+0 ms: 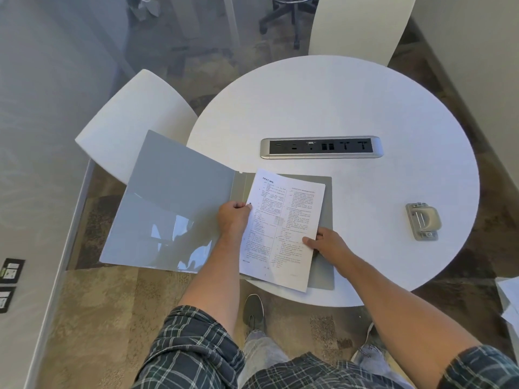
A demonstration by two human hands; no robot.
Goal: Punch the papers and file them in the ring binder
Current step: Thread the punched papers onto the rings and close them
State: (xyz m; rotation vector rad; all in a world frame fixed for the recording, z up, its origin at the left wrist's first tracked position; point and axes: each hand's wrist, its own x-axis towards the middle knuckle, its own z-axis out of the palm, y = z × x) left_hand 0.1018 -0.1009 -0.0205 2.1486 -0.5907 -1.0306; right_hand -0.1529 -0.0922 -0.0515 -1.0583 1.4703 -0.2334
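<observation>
A grey ring binder point(174, 203) lies open on the near left part of the round white table point(337, 102), its front cover hanging past the table edge. A stack of printed papers point(283, 228) rests tilted on the binder's right half. My left hand point(233, 220) pinches the stack's left edge near a punched hole, over the binder's spine. At the right edge of the stack, my right hand point(327, 244) grips the papers with the thumb on top. The rings are hidden under the papers and my left hand. A grey hole punch point(423, 221) sits on the table to the right.
A silver power and socket strip point(321, 147) is set into the table's middle. One white chair point(132, 122) stands at the left, another point(362, 26) at the far side. More paper point(509, 301) shows at the right frame edge. My legs and shoes stand below the table edge.
</observation>
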